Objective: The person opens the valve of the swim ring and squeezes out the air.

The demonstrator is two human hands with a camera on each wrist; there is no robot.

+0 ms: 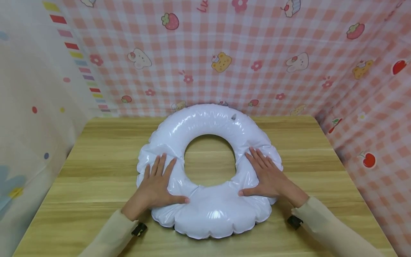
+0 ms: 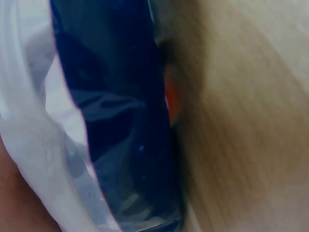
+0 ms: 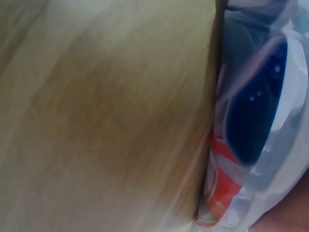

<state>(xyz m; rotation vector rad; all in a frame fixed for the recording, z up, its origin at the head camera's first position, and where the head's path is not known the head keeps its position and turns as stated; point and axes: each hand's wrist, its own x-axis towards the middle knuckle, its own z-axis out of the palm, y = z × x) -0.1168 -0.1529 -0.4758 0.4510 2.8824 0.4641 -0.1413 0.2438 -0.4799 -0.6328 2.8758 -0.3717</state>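
Note:
A white inflatable swim ring (image 1: 214,210) lies flat on the wooden table, puffed up, with creases along its seams. My left hand (image 1: 157,189) rests on its left side, fingers spread and straight. On the right side my right hand (image 1: 268,178) presses with straight fingers and the thumb held out. A small valve (image 1: 233,116) sticks up at the ring's far right. Both wrist views show the ring's underside: dark blue plastic (image 2: 116,116) in the left one, and dark blue with an orange-red patch (image 3: 223,193) in the right one.
The wooden table (image 1: 321,171) reaches to a pink checked cloth (image 1: 199,46) hung behind it. Another checked cloth (image 1: 385,142) hangs at the right, and a pale cloth with coloured dots (image 1: 35,89) at the left. The ring's far edge lies close to the back cloth.

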